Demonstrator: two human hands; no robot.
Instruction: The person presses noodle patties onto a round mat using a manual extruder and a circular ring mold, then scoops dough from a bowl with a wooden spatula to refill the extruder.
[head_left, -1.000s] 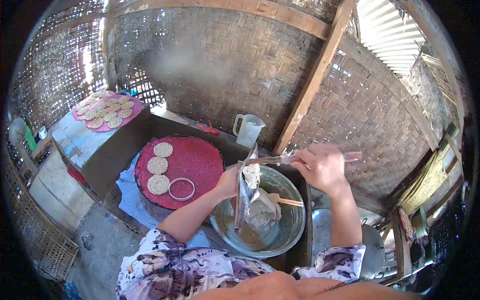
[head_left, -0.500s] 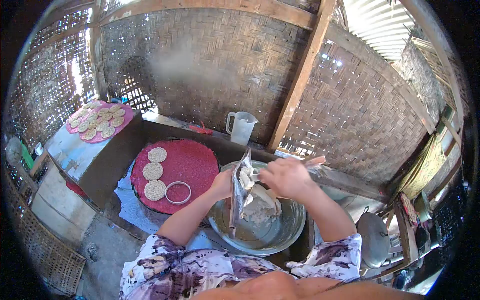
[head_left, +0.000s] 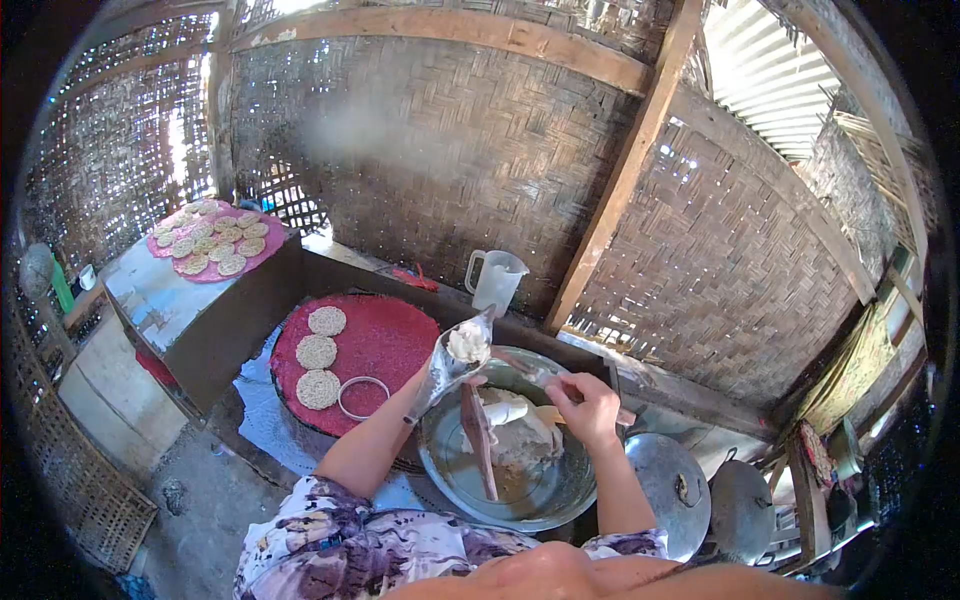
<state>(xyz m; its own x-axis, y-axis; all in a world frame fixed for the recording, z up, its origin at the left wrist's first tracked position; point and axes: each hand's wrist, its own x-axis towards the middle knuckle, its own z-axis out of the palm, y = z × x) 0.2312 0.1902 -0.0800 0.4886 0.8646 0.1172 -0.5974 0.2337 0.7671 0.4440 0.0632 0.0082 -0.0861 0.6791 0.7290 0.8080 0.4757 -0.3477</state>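
My left hand (head_left: 412, 394) is wrapped round a shiny plastic cone (head_left: 441, 372), which partly hides the fingers. White dough (head_left: 469, 343) shows in the cone's open top. A dark wooden piece (head_left: 478, 430) hangs below it, over the metal basin (head_left: 440, 479); what supports it is unclear. Just right of the cone, my right hand (head_left: 588, 408) grips a flat spatula (head_left: 524, 368), whose handle end sticks out beyond the hand. Inside the basin lies a mass of pale dough (head_left: 524, 437) with a light wooden utensil (head_left: 548, 414) by it.
Left of the basin, a round red tray (head_left: 385, 330) holds several pale lacy discs (head_left: 316, 352) and a white ring (head_left: 364, 398). Behind stands a plastic jug (head_left: 497, 280). More discs lie on a pink sheet (head_left: 247, 268) at the far left. Lidded pots (head_left: 668, 490) stand at the right.
The cone has turned, so its dough-filled opening now faces up, and the wooden piece hangs apart from it. My right hand has drawn the spatula back from the dough and moved lower.
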